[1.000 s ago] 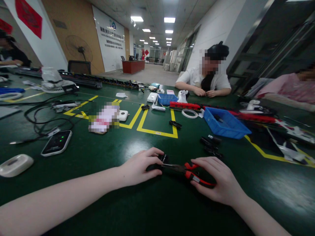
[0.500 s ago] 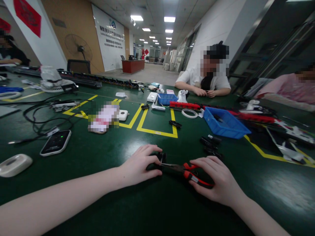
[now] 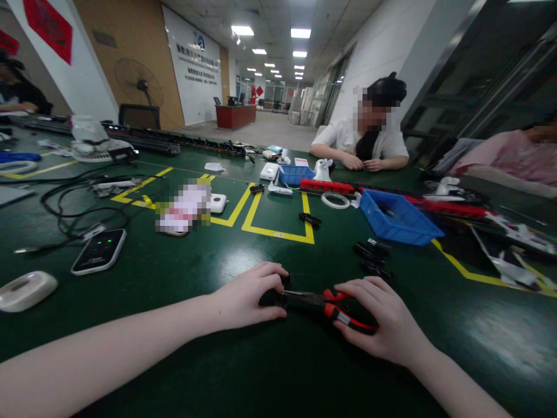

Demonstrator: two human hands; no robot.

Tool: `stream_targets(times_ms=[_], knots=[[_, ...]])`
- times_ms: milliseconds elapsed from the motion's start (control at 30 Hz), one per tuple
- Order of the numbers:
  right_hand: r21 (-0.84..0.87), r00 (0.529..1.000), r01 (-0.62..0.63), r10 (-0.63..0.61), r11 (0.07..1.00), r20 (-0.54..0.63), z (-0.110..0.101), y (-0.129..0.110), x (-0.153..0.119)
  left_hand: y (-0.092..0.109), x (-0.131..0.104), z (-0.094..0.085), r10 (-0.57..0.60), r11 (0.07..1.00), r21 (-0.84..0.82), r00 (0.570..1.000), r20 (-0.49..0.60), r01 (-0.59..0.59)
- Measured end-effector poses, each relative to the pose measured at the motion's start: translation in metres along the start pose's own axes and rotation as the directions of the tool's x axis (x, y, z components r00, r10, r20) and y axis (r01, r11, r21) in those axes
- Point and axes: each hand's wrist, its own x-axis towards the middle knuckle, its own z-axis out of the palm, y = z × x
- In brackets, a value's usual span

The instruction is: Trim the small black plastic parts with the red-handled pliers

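My left hand (image 3: 256, 293) holds a small black part (image 3: 270, 297) between thumb and fingers, low over the green table (image 3: 209, 371). In my right hand (image 3: 383, 319) are long-nose pliers (image 3: 343, 314) with red and black handles. Their thin jaws point left and reach the black part at my left fingertips. Whether the jaws grip it cannot be made out. Several black parts (image 3: 373, 255) lie beyond my right hand, and one more black piece (image 3: 310, 219) rests on the yellow tape.
A blue tray (image 3: 398, 223) stands at the right, with a smaller blue tray (image 3: 296, 174) further back. Phones, a white mouse-like object (image 3: 26, 291) and black cables (image 3: 56, 203) lie left. A person (image 3: 361, 136) sits across the table.
The fingers of my left hand and the black part have shifted slightly. The pliers have barely moved. The person across has moved their head a little.
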Motion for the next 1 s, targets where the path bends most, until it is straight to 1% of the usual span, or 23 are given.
stream_targets(times_ms=[167,467,633,833,1000], knots=[[0.006,1.000,-0.008,0.008,1.000,-0.012,0.0034,-0.0019,0.0001,-0.0001,0.0007,-0.0008,-0.019,1.000,-0.022,1.000,-0.012,0.019],[0.029,0.999,-0.037,0.037,0.999,-0.011,0.0059,-0.0059,0.0023,0.0013,0.0014,-0.0019,-0.019,0.999,-0.034,1.000,-0.007,0.019],[0.029,0.999,-0.052,0.052,0.998,0.009,0.0053,-0.0031,0.0008,0.0017,0.0015,-0.0011,-0.024,0.999,-0.043,1.000,-0.006,0.023],[0.010,0.999,-0.043,0.043,0.999,-0.001,0.0022,0.0022,-0.0028,-0.0013,0.0012,-0.0003,0.002,1.000,-0.030,1.000,-0.004,-0.002],[0.006,0.999,-0.044,0.044,0.999,0.018,0.0006,0.0041,-0.0044,-0.0016,0.0011,0.0002,0.005,1.000,-0.028,1.000,-0.013,-0.005]])
